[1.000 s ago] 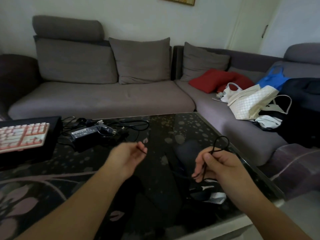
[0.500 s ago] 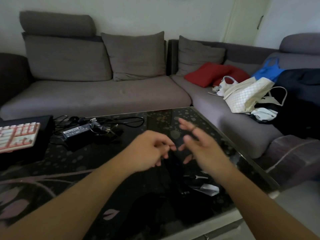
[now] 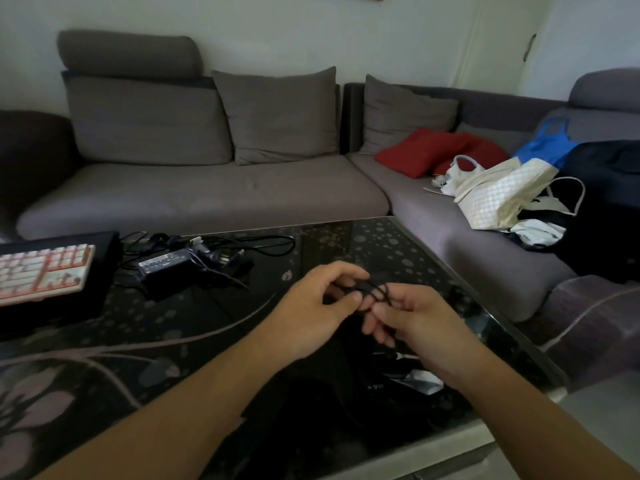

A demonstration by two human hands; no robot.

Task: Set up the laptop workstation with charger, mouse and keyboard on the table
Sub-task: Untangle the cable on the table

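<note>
Above the dark glass table (image 3: 398, 244), my left hand (image 3: 318, 306) and my right hand (image 3: 412, 317) meet and both pinch a thin black mouse cable (image 3: 375, 289), looped between the fingers. The black and white mouse (image 3: 415, 379) lies on the table below my right wrist, partly hidden. A black charger brick (image 3: 166, 268) with tangled cords sits at the table's far left-centre. A white and pink keyboard (image 3: 41, 271) rests on a closed black laptop (image 3: 100, 268) at the left edge.
A grey corner sofa (image 3: 207, 195) wraps the table's far and right sides. On its right part lie red cushions (image 3: 426, 150), white bags (image 3: 498, 192), a blue bag (image 3: 547, 143) and dark clothing (image 3: 609, 202). The table's right edge runs close to the sofa.
A second ago my hands were apart, the right gripping a cable loop. They came together over the table, and now both pinch the looped cable.
</note>
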